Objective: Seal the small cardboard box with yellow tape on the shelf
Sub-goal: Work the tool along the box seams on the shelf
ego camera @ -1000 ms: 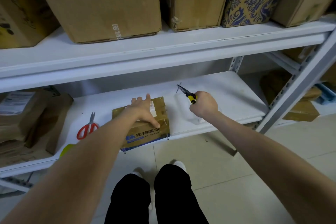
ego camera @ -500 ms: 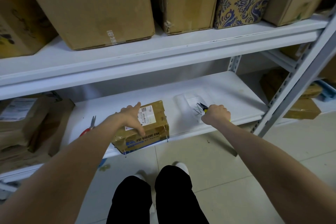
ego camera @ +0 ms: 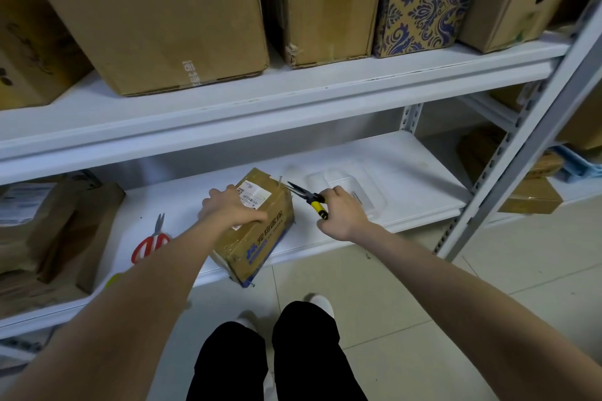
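2 hands are engaged: the small cardboard box (ego camera: 260,238), askew at the front edge of the lower shelf (ego camera: 407,172), is gripped from above by the left hand (ego camera: 228,208), pliers (ego camera: 306,197) are clenched in the right hand (ego camera: 342,212), and, no tape being held, sealing is judged outstanding.

small box (ego camera: 262,239), blue print, perhaps 宠物医保
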Tool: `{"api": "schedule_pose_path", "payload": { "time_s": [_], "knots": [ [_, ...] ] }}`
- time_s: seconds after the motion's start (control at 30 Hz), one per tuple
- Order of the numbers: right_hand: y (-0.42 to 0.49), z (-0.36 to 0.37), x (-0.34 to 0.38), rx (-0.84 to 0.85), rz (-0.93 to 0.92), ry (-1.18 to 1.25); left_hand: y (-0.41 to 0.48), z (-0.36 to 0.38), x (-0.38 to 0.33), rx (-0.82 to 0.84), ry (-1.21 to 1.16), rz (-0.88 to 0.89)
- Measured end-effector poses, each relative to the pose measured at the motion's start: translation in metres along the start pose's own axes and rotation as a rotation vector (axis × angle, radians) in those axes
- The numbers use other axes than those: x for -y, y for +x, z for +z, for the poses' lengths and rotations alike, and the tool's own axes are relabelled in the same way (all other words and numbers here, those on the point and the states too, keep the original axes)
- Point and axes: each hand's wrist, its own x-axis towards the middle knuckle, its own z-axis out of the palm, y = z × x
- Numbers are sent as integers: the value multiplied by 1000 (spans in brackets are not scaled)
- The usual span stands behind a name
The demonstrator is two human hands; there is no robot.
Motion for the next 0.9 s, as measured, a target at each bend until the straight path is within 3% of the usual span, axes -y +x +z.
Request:
{"api": "schedule_pose_path", "payload": {
  "time_s": [0.6,0.9],
  "knots": [
    [11,-2,30,-40,-43,-266,-6,11,-10,7,62,27],
    [10,-3,36,50,128,89,-7,10,-7,-4,56,29]
  ]
}}
